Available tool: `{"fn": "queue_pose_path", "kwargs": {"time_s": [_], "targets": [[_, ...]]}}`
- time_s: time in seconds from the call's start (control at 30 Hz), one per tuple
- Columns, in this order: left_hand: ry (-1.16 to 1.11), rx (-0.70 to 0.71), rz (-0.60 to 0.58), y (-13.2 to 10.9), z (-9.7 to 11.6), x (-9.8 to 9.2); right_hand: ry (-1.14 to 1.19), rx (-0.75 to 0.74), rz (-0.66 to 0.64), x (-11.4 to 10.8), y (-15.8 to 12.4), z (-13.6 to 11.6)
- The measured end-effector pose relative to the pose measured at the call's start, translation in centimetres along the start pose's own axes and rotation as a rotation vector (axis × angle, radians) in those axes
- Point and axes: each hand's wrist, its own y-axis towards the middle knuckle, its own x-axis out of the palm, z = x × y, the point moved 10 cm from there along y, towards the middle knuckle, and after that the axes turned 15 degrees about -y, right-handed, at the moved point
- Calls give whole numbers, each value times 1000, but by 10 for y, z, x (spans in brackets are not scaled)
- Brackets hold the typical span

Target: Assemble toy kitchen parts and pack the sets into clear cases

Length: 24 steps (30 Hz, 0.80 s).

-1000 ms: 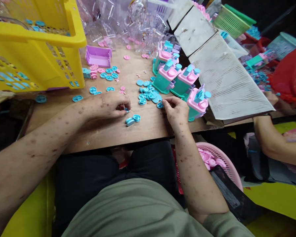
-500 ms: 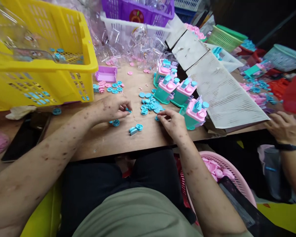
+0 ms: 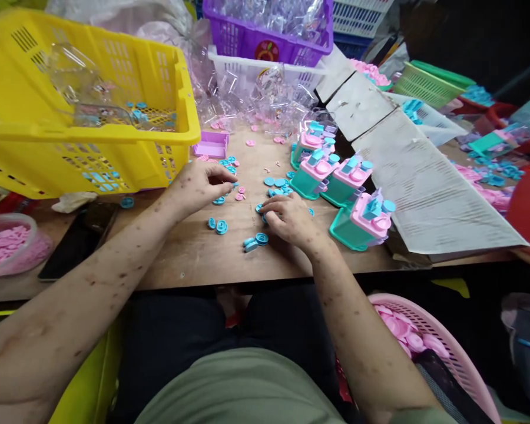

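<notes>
My left hand (image 3: 202, 183) hovers palm down over the wooden table (image 3: 194, 259), fingers curled and pinched above small blue discs (image 3: 219, 200). What it pinches is too small to make out. My right hand (image 3: 287, 217) rests on the table with bent fingers covering a pile of blue discs (image 3: 277, 184). A joined blue piece (image 3: 256, 240) lies just left of that hand. Two more blue discs (image 3: 218, 225) lie between my hands. Several teal and pink toy sets (image 3: 361, 219) stand to the right of my right hand.
A yellow basket (image 3: 92, 129) stands at the left, a purple basket (image 3: 265, 35) and clear plastic shells (image 3: 265, 94) behind. A small purple tray (image 3: 211, 144), a black phone (image 3: 77, 240), a tub of pink parts (image 3: 6, 244), grey boards (image 3: 424, 188) and a pink basket (image 3: 424, 341) surround the table.
The view has tilted up and shifted. My left hand moved further from me toward the scattered discs. My right hand slid left onto the blue pile. The neighbouring person's arm has left view.
</notes>
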Motion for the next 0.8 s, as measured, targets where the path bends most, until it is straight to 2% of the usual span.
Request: {"fn": "queue_pose_path", "kwargs": {"time_s": [0.13,0.23,0.3,0.47,0.57,0.67,0.8], "targets": [[-2,-35,-19,1,-10,13,111,-45,65,-13,-10,-16],[87,-15,-61,2,-11,33,183,37,220,-36,-26,0],[169,-13,-87,2,-10,48,199,123,309,-43,-41,15],[303,-22,-132,4,-7,73,226,201,412,-36,-72,32],[359,-2,-148,5,-9,78,251,234,458,-35,-79,35],[408,42,-163,5,-8,80,257,278,449,-34,-79,39],[491,57,-203,6,-5,84,280,258,464,-37,-79,39]]}}
